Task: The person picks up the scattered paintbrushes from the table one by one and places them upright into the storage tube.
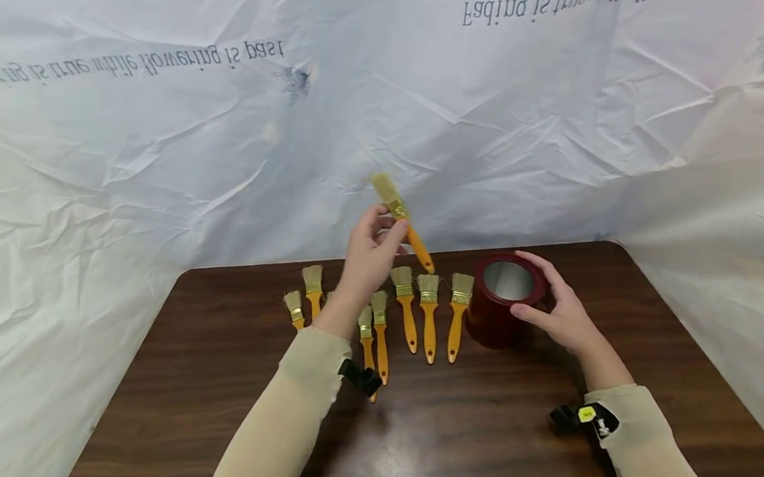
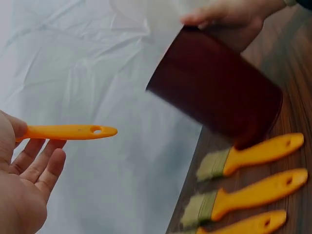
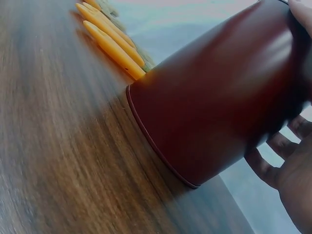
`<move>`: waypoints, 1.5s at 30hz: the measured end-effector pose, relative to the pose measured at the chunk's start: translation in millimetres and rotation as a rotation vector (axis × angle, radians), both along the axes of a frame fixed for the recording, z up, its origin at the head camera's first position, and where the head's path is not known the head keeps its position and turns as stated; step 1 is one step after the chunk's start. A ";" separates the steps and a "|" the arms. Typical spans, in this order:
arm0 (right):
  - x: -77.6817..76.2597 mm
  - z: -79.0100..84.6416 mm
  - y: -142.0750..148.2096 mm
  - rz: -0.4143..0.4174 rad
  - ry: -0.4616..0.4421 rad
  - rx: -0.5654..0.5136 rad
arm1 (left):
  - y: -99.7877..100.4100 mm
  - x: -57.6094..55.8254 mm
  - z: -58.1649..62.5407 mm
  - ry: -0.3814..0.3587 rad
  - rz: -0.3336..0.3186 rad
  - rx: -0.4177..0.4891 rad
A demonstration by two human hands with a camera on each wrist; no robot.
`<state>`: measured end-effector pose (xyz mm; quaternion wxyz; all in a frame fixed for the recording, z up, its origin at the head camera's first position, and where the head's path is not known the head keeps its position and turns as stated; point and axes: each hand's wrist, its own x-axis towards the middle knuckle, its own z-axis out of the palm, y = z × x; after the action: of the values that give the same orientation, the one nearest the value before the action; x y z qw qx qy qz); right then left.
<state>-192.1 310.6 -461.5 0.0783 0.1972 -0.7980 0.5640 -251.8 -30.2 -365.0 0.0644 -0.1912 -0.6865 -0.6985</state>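
Observation:
My left hand (image 1: 368, 253) pinches a paintbrush (image 1: 419, 247) with an orange handle, raised above the far edge of the table. Its pale bristles point up and its handle slants down to the right. In the left wrist view the handle (image 2: 73, 131) shows between thumb and fingers. At the right, my right hand (image 1: 566, 314) grips a dark red cylindrical container (image 1: 493, 323) around its upper part, thumb and fingers spread. The container's open top shows a silvery inside. Beside it lies another paintbrush (image 1: 458, 315) with its bristles toward the back.
More orange-handled paintbrushes lie in a rough row left of the container, among them one brush (image 1: 430, 317) in the middle and one (image 1: 294, 307) at the left end. My left forearm covers part of the row. White sheeting (image 1: 371, 104) hangs behind the brown wooden table (image 1: 437, 429).

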 end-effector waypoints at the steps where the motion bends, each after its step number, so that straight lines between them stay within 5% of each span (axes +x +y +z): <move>1: 0.3 -1.0 0.6 0.000 0.004 -0.005 | 7.4 -0.3 1.2 0.010 -0.019 0.006; 9: 1.3 -3.5 1.9 0.002 0.006 -0.026 | 72.0 6.1 11.6 0.048 -0.088 0.055; 17: 0.6 -2.6 -2.1 0.011 0.010 -0.019 | 95.6 20.1 -5.6 0.166 -0.003 -0.409; 22: 0.4 0.7 -8.2 0.009 -0.004 -0.014 | 91.9 23.0 -19.9 0.197 0.003 -0.528; 45: 1.1 -1.2 -26.8 -0.043 -0.063 0.021 | 83.6 24.3 -47.9 0.133 0.090 -0.419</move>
<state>-190.9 283.9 -462.7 0.0631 0.1631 -0.8101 0.5596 -227.5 53.3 -413.0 0.0994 -0.2152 -0.8189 -0.5227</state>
